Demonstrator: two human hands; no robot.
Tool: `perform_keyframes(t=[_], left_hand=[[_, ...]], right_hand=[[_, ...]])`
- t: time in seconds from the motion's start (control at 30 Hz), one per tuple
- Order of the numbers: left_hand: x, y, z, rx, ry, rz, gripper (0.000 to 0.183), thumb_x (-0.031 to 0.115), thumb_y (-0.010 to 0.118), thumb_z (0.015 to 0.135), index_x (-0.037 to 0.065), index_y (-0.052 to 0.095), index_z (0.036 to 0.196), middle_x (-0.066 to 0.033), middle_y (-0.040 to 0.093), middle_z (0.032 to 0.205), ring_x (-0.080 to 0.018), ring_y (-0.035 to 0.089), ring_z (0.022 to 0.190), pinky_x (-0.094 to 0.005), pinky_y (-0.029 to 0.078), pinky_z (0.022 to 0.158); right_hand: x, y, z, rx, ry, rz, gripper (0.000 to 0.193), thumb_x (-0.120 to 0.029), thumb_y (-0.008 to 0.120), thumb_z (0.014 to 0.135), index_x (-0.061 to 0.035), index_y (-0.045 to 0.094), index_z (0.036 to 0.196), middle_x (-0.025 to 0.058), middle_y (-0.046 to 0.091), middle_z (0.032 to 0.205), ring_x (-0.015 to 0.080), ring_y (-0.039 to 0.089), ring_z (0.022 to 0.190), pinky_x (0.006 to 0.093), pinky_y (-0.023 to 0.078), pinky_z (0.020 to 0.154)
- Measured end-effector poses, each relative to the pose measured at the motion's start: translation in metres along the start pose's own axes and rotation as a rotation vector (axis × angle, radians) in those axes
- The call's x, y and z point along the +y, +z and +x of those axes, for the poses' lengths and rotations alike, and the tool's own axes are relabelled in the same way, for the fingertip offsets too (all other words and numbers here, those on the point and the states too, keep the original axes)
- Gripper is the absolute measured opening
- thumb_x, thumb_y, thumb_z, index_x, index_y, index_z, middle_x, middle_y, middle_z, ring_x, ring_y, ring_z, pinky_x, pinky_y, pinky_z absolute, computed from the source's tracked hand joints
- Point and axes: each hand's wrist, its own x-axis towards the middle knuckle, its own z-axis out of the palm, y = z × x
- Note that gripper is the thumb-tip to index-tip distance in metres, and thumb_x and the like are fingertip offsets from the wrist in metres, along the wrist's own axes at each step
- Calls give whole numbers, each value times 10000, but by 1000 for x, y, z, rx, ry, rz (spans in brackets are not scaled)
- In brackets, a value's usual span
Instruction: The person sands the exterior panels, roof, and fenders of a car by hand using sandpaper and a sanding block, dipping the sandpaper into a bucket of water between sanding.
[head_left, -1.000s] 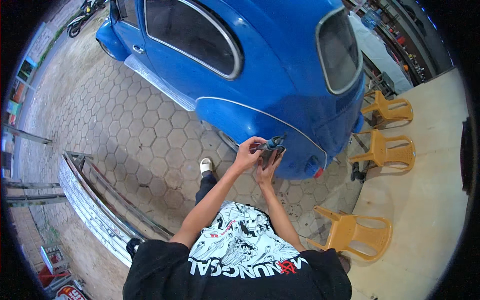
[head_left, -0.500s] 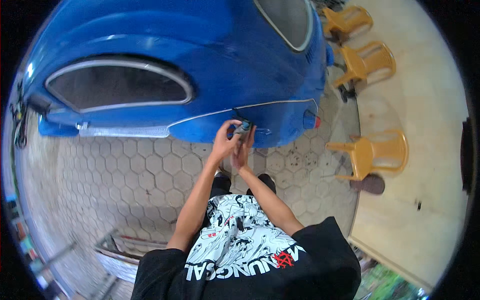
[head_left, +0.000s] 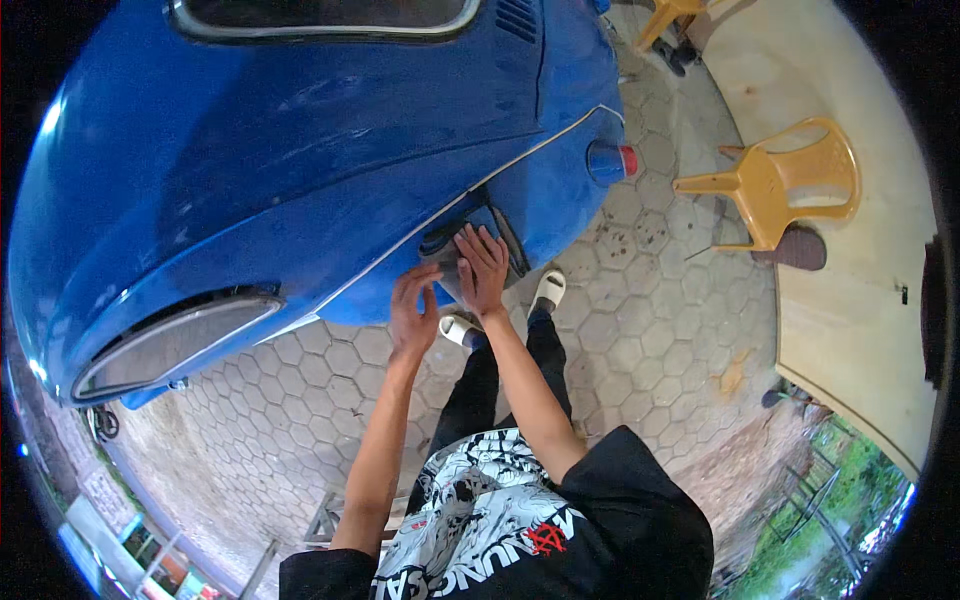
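Dark pouch [head_left: 448, 258]: lowered onto the blue car's rear fender [head_left: 550, 205], twelve o'clock; bodywork seemingly now supports it.
Right hand [head_left: 483, 277]: flattened over it, ungripping.
Left hand [head_left: 413, 306]: curled, eight o'clock edge; cannot tell grip.

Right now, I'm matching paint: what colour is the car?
The car is blue, clearest in the head view.

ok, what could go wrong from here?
1. The dark pouch-like item might slip: it appears to rest on the curved blue rear fender, with the right hand spread over it.
2. Pressing or dragging it could scuff the fender's paint, if anything hard or gritty is underneath; I can't see.
3. Dropped, it might hit the feet in open-toed cream slides.
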Motion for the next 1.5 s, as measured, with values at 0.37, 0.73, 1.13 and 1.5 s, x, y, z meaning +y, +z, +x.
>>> perform_keyframes(t=[0.37,0.73,1.13,1.5], left_hand=[[-6,67,52,-401,349,444,509,116,551,910,30,520,1411,-130,502,1479,-303,421,1418,-439,368,1157],[32,120,114,-637,422,706,579,157,510,930,11,439,1486,-105,431,1556,-243,338,1478,-378,290,1208],[33,283,214,-734,435,610,540,145,494,940,-52,453,1441,-190,456,1515,-287,356,1463,-414,284,1214],[41,221,188,-606,501,718,532,175,520,957,0,472,1457,-123,440,1543,-257,356,1458,-401,296,1204]], right_hand=[[20,-13,29,108,39,18,488,-124,573,905,-49,575,1388,189,547,1461,373,515,1353,492,363,1146],[92,-36,74,245,63,339,444,63,500,907,42,581,1343,252,598,1368,408,569,1291,470,421,1112],[249,-48,140,184,202,227,434,-23,547,903,-21,606,1333,198,564,1424,396,520,1324,462,405,1122],[183,-63,130,19,214,123,568,-66,526,891,-59,495,1458,185,447,1534,387,389,1432,547,252,1194]])
